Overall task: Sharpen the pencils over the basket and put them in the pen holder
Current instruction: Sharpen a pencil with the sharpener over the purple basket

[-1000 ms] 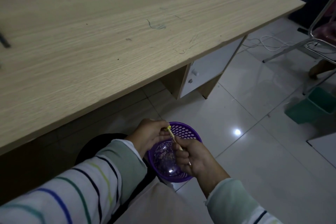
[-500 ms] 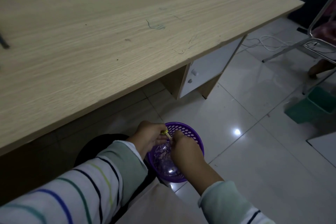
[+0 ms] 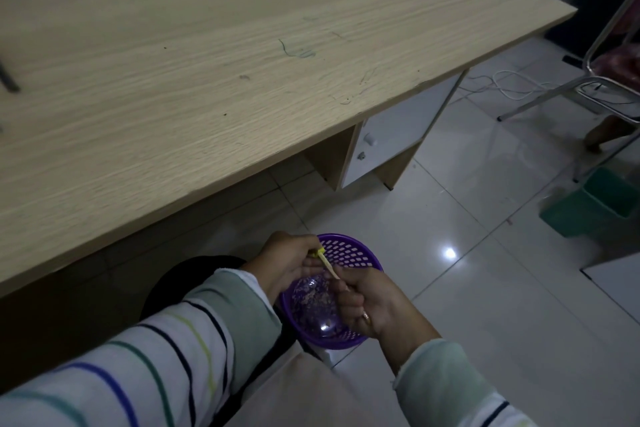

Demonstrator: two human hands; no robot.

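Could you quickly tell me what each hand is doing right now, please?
Left hand: closed on the yellow sharpener.
Right hand: closed on the pencil.

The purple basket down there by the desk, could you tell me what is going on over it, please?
A person in a striped sleeve is sharpening a pencil over the purple basket, which sits low beside the wooden desk. The left hand pinches a small yellow sharpener, and the right hand holds the pencil, its tip in the sharpener. Shavings already lie in the basket's bottom. No pen holder is in view.
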